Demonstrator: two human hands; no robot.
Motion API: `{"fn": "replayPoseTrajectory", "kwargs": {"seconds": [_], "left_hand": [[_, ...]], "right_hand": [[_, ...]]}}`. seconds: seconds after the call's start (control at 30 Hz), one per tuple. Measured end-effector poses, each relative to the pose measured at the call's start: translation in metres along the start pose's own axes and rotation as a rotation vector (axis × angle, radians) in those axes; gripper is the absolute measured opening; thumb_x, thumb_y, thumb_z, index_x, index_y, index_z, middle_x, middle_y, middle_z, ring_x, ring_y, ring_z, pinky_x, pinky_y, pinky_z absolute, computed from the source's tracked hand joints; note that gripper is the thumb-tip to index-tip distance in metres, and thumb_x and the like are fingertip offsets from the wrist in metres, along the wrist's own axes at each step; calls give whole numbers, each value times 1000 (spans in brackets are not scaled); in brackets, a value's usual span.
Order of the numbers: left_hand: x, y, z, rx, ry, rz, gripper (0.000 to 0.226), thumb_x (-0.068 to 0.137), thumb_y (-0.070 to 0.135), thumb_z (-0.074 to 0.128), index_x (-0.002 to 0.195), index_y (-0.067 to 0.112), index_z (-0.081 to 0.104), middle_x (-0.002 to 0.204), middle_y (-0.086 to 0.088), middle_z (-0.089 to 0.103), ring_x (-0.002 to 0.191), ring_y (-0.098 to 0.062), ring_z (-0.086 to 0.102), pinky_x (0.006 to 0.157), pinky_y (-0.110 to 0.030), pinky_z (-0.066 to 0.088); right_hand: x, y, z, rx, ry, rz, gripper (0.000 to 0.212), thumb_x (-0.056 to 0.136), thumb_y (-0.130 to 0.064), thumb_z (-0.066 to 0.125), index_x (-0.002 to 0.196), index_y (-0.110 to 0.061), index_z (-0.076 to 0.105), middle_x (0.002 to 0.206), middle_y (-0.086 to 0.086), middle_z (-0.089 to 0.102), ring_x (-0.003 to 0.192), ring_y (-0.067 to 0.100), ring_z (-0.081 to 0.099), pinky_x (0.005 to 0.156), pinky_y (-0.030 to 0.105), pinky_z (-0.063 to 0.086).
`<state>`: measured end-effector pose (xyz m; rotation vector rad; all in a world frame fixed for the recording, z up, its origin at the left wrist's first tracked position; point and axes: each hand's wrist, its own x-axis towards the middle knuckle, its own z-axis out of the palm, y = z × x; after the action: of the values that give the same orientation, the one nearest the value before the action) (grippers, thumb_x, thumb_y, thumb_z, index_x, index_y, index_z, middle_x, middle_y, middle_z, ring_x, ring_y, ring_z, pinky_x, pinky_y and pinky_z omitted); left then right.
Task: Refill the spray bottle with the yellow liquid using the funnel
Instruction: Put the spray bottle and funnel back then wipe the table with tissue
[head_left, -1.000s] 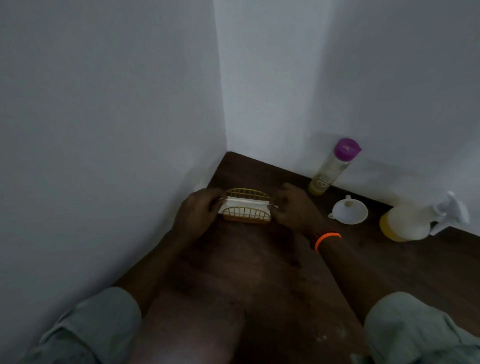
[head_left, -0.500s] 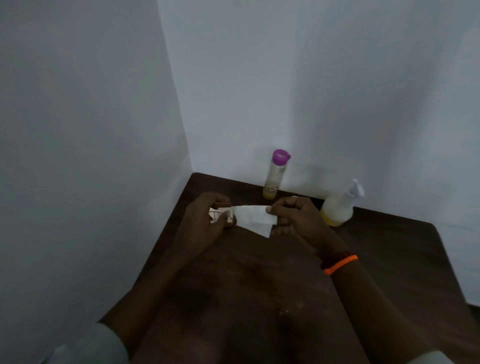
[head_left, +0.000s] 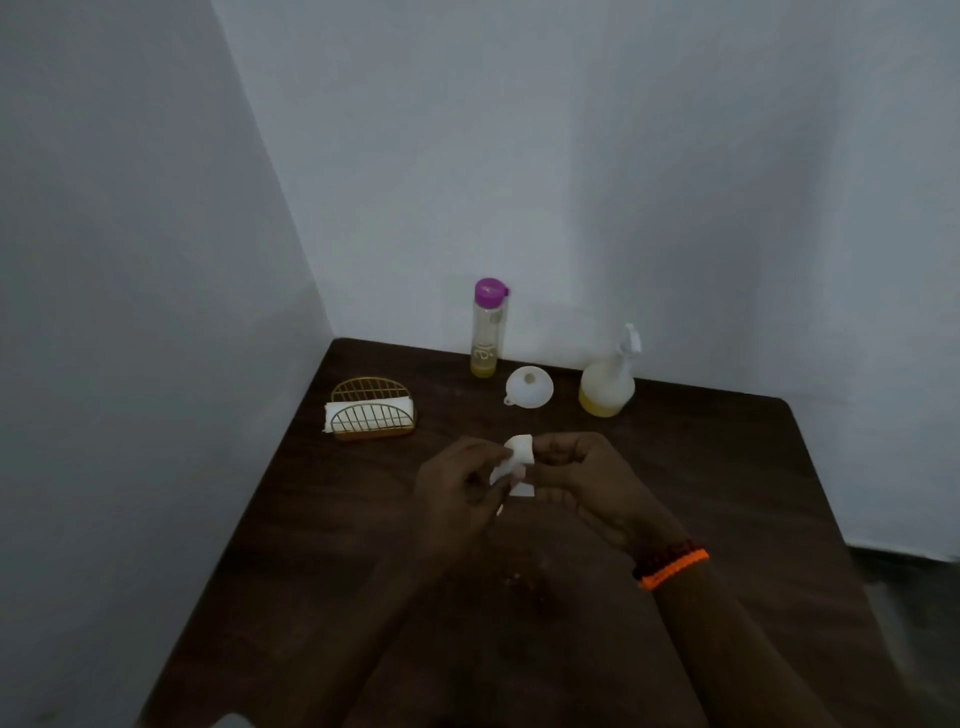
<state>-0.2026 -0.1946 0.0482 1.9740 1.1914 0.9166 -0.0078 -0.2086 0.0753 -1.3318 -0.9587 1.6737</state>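
A white spray bottle (head_left: 609, 382) with a little yellow liquid at its base stands at the back of the dark wooden table (head_left: 727, 493). To its left a white funnel (head_left: 529, 387) rests mouth up. Further left stands a tall clear bottle (head_left: 487, 328) with a purple cap and yellow liquid at the bottom. My left hand (head_left: 460, 491) and my right hand (head_left: 582, 480) meet over the table's middle, both pinching one white paper napkin (head_left: 519, 462) that is crumpled between them.
A gold wire napkin holder (head_left: 373, 413) with white napkins stands near the table's left edge by the wall. White walls close the table's left and back sides. An orange band circles my right wrist (head_left: 672, 566).
A napkin came out of the holder, and both hands drew it back toward the table's middle. The holder now stands alone. The view has pulled back and shifted right.
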Motion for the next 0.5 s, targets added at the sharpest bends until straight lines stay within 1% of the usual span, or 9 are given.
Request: {"fn": "replayPoseTrajectory", "kwargs": {"seconds": [0.03, 0.07, 0.1, 0.13, 0.23, 0.3, 0.33, 0.4, 0.5], "left_hand": [[-3, -2, 1, 57, 23, 47, 22, 85, 25, 74, 105, 16, 74, 101, 9, 69, 91, 7, 58, 83, -4, 44], [0, -2, 5, 45, 82, 61, 22, 85, 26, 73, 104, 15, 74, 99, 7, 70, 89, 8, 58, 82, -3, 43], [0, -1, 9, 29, 84, 48, 20, 85, 23, 73, 102, 13, 75, 96, 7, 70, 86, 9, 58, 80, -2, 43], [0, 8, 12, 10, 76, -12, 15, 86, 19, 73, 100, 12, 75, 92, 9, 68, 82, 10, 58, 77, -2, 43], [-3, 4, 19, -37, 107, -114, 10, 88, 14, 71, 98, 13, 74, 86, 14, 64, 76, 8, 59, 73, -3, 44], [-3, 6, 18, 17, 85, -123, 11, 91, 19, 69, 102, 18, 72, 88, 18, 62, 81, 11, 60, 73, -1, 43], [-3, 7, 17, 26, 60, -140, 10, 93, 23, 67, 103, 21, 70, 90, 20, 62, 84, 12, 59, 73, -2, 43], [-1, 8, 12, 5, 15, -156, 9, 95, 27, 64, 102, 23, 68, 90, 15, 65, 87, 7, 61, 72, -7, 47], [2, 5, 8, 7, -77, -73, 8, 97, 27, 61, 100, 21, 66, 90, 9, 68, 87, -1, 64, 75, -18, 53]], "right_hand": [[-3, 1, -2, -22, -14, -11, 35, 79, -3, 76, 114, -4, 72, 113, 16, 73, 108, 31, 70, 99, 54, 51], [-5, 2, -4, -55, -15, -26, 34, 80, 1, 74, 114, -3, 71, 112, 16, 74, 107, 31, 70, 98, 54, 52], [-6, 3, -6, -94, -5, -39, 33, 81, 4, 72, 113, -2, 71, 110, 16, 74, 105, 30, 71, 97, 54, 53], [-6, 4, -7, -141, 13, -48, 31, 82, 5, 71, 112, -2, 72, 108, 14, 75, 103, 28, 72, 96, 53, 54], [-4, 7, -14, -247, 69, -45, 26, 82, 0, 73, 108, -6, 73, 104, 9, 76, 98, 22, 74, 92, 49, 57], [-2, 9, -20, -279, 80, -43, 25, 83, -2, 74, 107, -8, 74, 104, 8, 76, 97, 21, 74, 90, 48, 58], [-2, 9, -23, -318, 84, -53, 24, 83, -2, 73, 106, -10, 74, 103, 6, 76, 96, 19, 74, 88, 45, 59], [-3, 8, -28, -447, 101, -94, 23, 85, -2, 71, 104, -14, 75, 100, 2, 77, 91, 12, 74, 84, 36, 61], [-1, 4, -32, -678, 112, -152, 30, 83, -5, 72, 107, -22, 73, 106, -8, 73, 94, 0, 69, 81, 21, 55]]}}
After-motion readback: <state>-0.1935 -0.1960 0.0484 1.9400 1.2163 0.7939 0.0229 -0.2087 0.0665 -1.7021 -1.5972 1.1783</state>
